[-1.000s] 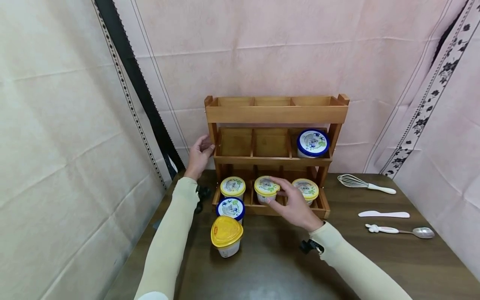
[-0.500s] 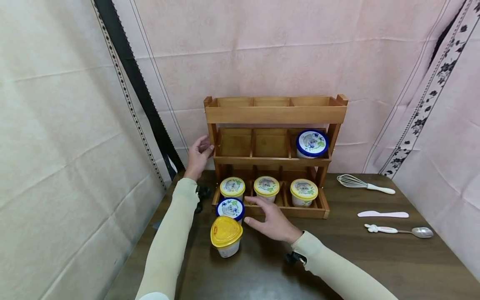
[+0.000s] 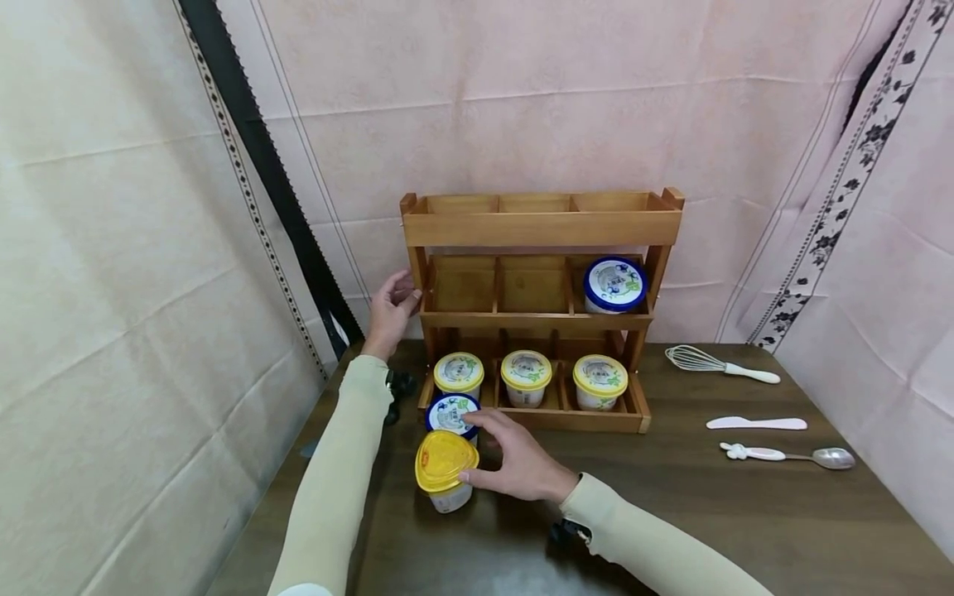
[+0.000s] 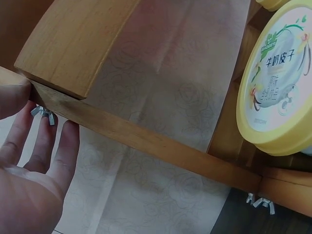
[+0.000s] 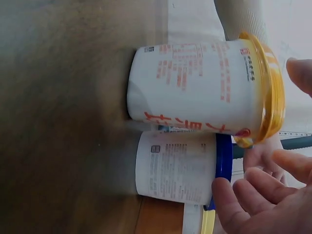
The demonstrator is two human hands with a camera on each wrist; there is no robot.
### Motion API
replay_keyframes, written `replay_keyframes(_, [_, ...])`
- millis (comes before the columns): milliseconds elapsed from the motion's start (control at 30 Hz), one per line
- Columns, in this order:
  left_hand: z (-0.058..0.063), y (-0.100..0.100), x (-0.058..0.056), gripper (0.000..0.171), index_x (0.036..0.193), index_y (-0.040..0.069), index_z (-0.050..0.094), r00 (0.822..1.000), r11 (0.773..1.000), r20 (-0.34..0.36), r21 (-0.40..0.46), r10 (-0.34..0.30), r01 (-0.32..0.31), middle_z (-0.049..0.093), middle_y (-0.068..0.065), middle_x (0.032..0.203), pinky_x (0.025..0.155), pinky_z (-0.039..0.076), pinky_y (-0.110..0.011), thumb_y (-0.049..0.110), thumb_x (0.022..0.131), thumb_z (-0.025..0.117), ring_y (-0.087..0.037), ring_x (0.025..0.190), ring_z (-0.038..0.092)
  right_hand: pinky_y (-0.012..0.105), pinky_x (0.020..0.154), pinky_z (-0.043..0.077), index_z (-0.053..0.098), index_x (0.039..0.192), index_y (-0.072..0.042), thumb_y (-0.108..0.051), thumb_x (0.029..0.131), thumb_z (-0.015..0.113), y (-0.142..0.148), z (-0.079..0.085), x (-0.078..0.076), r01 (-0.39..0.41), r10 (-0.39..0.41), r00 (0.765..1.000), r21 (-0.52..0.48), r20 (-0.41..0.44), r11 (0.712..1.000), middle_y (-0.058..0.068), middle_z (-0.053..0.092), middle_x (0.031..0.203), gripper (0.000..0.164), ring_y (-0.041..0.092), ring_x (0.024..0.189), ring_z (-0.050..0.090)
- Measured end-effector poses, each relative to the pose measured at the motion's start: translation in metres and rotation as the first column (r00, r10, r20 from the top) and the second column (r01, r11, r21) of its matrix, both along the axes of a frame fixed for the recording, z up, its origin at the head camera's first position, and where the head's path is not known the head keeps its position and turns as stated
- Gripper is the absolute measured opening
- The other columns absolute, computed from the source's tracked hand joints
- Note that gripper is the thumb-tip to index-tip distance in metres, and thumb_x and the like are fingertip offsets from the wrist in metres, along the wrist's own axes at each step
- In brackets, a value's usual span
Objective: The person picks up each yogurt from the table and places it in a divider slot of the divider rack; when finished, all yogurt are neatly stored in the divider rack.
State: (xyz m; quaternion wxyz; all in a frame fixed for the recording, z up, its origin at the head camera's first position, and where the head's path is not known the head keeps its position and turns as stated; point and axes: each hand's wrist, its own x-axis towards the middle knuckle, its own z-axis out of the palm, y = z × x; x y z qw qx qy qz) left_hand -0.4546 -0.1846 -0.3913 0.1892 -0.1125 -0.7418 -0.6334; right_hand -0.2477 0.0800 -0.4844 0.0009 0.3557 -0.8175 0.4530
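Note:
My left hand (image 3: 390,314) holds the left side of a wooden three-tier rack (image 3: 540,230). In the left wrist view its thumb lies on one side of a wooden post (image 4: 131,134) and the fingers on the other, near a wing nut. My right hand (image 3: 522,462) has its fingers spread beside two tubs on the table. One is a white tub with a yellow, rounded-triangular lid (image 3: 443,462); just behind it stands a blue-lidded tub (image 3: 447,411). In the right wrist view the fingertips are right by the blue lid (image 5: 224,158), with the thumb near the yellow lid (image 5: 273,92).
Three yellow-lidded tubs (image 3: 526,374) stand in the rack's bottom tier. Another blue-lidded tub (image 3: 614,284) sits in the middle tier's right compartment. A whisk (image 3: 719,364), a white knife (image 3: 756,423) and a spoon (image 3: 790,455) lie to the right.
My right hand has left the middle yellow-lidded tub in the bottom tier and moved left and toward me to the two front tubs. My left hand stays on the rack.

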Motion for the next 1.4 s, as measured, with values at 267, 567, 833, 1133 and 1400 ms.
replay_keyframes(267, [-0.004,-0.002,0.001,0.045,0.149,0.023,0.058,1.0,1.0,0.003,-0.007,-0.009,0.009,0.061,-0.01,0.137,0.108,0.057,-0.046,0.014,0.106,0.066,-0.028,0.127,0.061,0.042,0.097,0.059,0.051,0.155,-0.018,-0.049,0.088,0.084,-0.007,-0.003,0.008,-0.013,0.014,0.999,0.04,-0.037,0.999,0.001,0.055,0.149,0.08,0.018,0.124,0.057])
replay_keyframes(567, [0.0,-0.002,0.004,0.045,0.15,0.024,0.058,1.0,1.0,0.002,-0.016,-0.003,0.003,0.061,-0.011,0.138,0.109,0.056,-0.047,0.016,0.107,0.065,-0.028,0.128,0.061,0.022,0.089,0.059,0.045,0.158,-0.02,-0.051,0.085,0.087,-0.015,-0.006,0.011,-0.079,0.081,0.996,0.047,-0.038,0.996,0.002,0.049,0.156,0.089,0.016,0.129,0.057])
replay_keyframes(833, [0.003,0.001,0.002,0.045,0.15,0.025,0.058,1.0,1.0,0.0,-0.01,-0.007,0.007,0.061,-0.01,0.139,0.109,0.056,-0.046,0.017,0.106,0.065,-0.028,0.129,0.061,0.031,0.105,0.056,0.043,0.159,-0.02,-0.05,0.086,0.087,-0.02,-0.007,0.007,-0.074,0.078,0.996,0.076,-0.052,0.994,0.0,0.049,0.157,0.091,0.015,0.134,0.056])
replay_keyframes(1133, [0.0,0.0,0.002,0.045,0.15,0.025,0.058,1.0,1.0,0.009,-0.014,0.001,-0.001,0.061,-0.01,0.138,0.11,0.055,-0.046,0.018,0.106,0.065,-0.028,0.129,0.06,0.038,0.116,0.05,0.045,0.158,-0.02,-0.049,0.088,0.085,-0.019,-0.006,0.009,-0.071,0.075,0.996,0.078,-0.056,0.994,-0.002,0.052,0.156,0.086,0.014,0.137,0.056])
replay_keyframes(1400, [-0.001,-0.001,-0.002,0.045,0.15,0.026,0.058,1.0,1.0,0.016,-0.005,-0.007,0.007,0.061,-0.009,0.138,0.108,0.057,-0.044,0.016,0.107,0.064,-0.026,0.126,0.061,0.036,0.113,0.052,0.047,0.157,-0.022,-0.051,0.088,0.085,-0.012,0.009,0.013,-0.065,0.068,0.996,0.046,-0.064,0.997,-0.003,0.055,0.152,0.084,0.013,0.132,0.058])
